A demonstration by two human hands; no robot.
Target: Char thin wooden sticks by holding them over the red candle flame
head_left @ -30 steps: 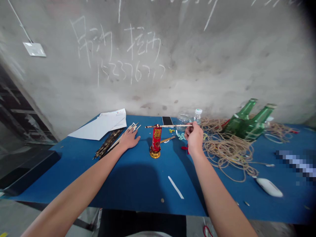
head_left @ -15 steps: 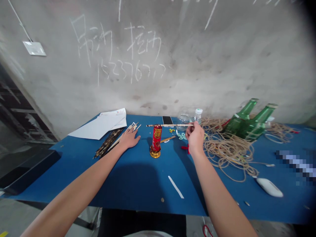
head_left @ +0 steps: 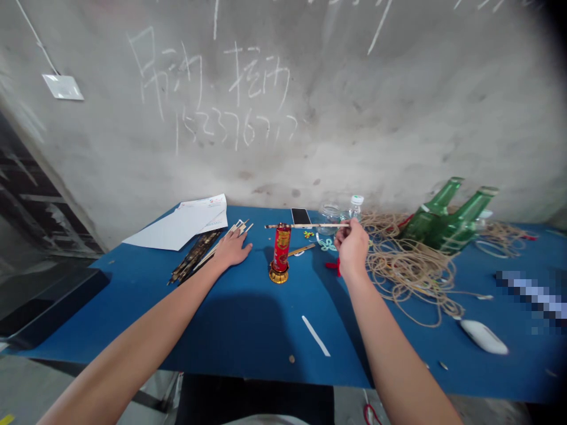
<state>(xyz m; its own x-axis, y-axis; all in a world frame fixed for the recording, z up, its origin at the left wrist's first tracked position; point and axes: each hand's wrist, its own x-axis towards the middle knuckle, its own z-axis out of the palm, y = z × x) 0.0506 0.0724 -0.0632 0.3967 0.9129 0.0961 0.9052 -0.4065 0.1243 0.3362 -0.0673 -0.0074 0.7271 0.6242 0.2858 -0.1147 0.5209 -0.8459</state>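
Between the fingers of my right hand is the pale end of a thin wooden stick, held level. Its darkened, scorched-looking left part lies across the top of a red candle with gold markings. The candle stands upright on a gold base; no flame can be made out. My left hand rests flat with fingers spread on a few pale sticks. Beside them lies a bundle of blackened sticks.
White papers lie at the back left, a black box at the left edge. A phone, a glass jar, coiled twine, green bottles and a white mouse are on the blue table. A paper strip lies in front.
My right hand has shifted slightly to the right, and the stick has moved with it across the candle top. The left hand has stayed in place.
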